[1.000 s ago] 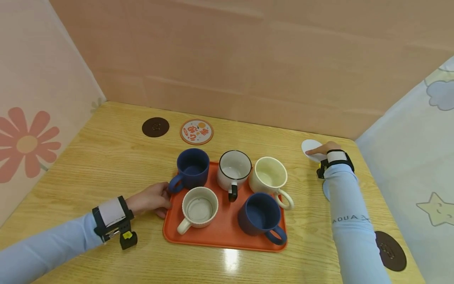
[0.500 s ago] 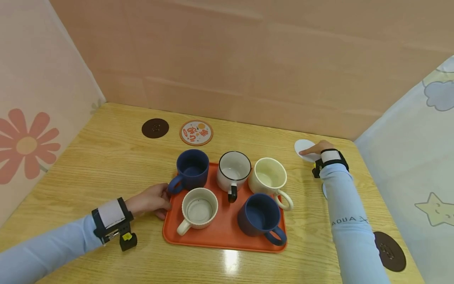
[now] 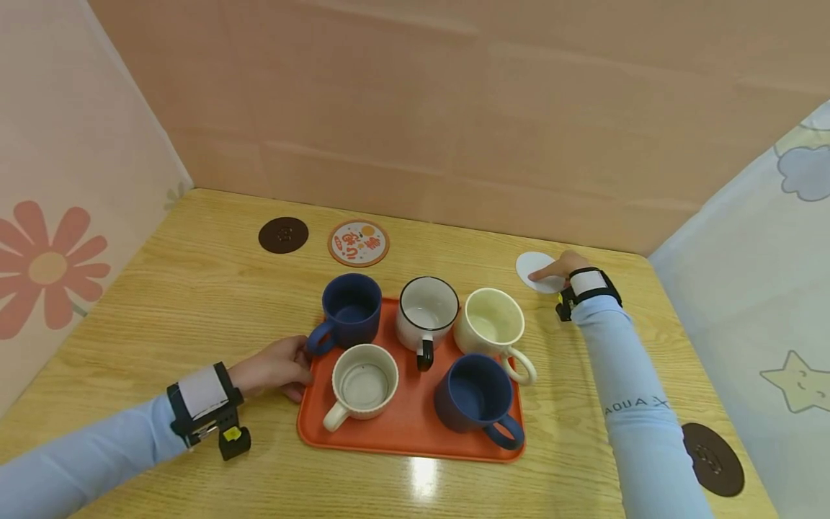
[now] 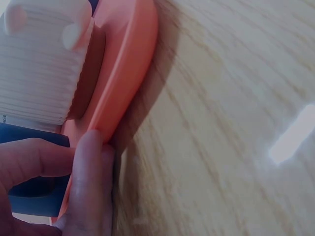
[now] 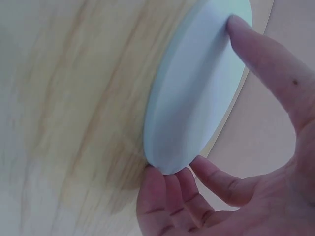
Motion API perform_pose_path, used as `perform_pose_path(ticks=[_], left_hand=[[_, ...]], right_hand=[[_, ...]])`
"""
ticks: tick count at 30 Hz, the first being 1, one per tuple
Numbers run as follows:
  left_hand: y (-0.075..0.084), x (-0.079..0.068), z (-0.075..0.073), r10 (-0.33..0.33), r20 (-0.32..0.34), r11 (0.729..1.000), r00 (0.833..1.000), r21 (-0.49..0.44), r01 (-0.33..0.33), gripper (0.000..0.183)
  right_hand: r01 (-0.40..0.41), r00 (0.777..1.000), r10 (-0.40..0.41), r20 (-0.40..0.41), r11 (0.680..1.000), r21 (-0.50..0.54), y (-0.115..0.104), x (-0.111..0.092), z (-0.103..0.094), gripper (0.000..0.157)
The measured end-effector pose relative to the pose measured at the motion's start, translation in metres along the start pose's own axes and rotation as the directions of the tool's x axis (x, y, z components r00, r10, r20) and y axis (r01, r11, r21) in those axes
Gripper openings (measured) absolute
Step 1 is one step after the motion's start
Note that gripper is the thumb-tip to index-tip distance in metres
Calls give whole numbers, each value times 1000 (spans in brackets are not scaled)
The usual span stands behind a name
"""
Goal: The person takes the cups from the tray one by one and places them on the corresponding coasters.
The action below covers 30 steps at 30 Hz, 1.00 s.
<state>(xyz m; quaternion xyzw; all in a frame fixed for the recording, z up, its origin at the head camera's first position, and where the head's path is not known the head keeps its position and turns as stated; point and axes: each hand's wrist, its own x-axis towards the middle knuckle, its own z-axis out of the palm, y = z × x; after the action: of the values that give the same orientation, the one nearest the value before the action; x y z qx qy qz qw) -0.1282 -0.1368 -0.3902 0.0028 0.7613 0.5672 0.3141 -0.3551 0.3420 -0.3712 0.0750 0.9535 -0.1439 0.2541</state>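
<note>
My left hand grips the left rim of an orange tray, fingertips at its edge beside a navy mug's handle. My right hand holds a pale round coaster low over the table at the back right; the right wrist view shows the thumb on its face and the other fingertips along its edge. Several mugs stand on the tray: a navy mug, a white mug with a black rim, a cream mug, a ribbed white mug and another navy mug.
A dark brown round coaster and a printed coaster with an orange rim lie at the back left. Another brown coaster is partly behind my right sleeve. A plain pinkish-brown sheet hangs behind the table.
My right hand has moved left along the back of the table with the pale coaster. A blue coaster's edge under the right forearm is now hidden. My left hand stays at the tray.
</note>
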Motion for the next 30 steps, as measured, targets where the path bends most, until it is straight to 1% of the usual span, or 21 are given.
perform_pose_path(ticks=[3, 7, 11, 16, 21, 28, 30], left_hand=[[-1, 0, 0, 7, 3, 1000, 1000, 2, -7, 42], [0, 1, -1, 8, 6, 1000, 1000, 3, -8, 41], [1, 1, -2, 0, 7, 1000, 1000, 0, 0, 41], [1, 1, -2, 1, 9, 1000, 1000, -5, -1, 43], [2, 1, -2, 1, 9, 1000, 1000, -5, -1, 44], [-1, 2, -2, -8, 3, 1000, 1000, 6, 8, 39], [-1, 2, -1, -10, 1, 1000, 1000, 9, 10, 40]], right_hand=[[27, 1000, -27, -1, 1000, 5, -4, 1, 1, 89], [39, 999, -39, -9, 999, 30, -8, 8, 4, 89], [41, 999, -41, -19, 999, 21, -14, 15, 6, 91], [47, 999, -47, -10, 999, 9, -26, 13, 8, 90], [49, 999, -48, -12, 999, 24, -37, 11, 13, 82], [79, 997, -78, -19, 995, 64, -54, 11, 22, 74], [81, 997, -81, -12, 995, 64, -57, 13, 24, 69]])
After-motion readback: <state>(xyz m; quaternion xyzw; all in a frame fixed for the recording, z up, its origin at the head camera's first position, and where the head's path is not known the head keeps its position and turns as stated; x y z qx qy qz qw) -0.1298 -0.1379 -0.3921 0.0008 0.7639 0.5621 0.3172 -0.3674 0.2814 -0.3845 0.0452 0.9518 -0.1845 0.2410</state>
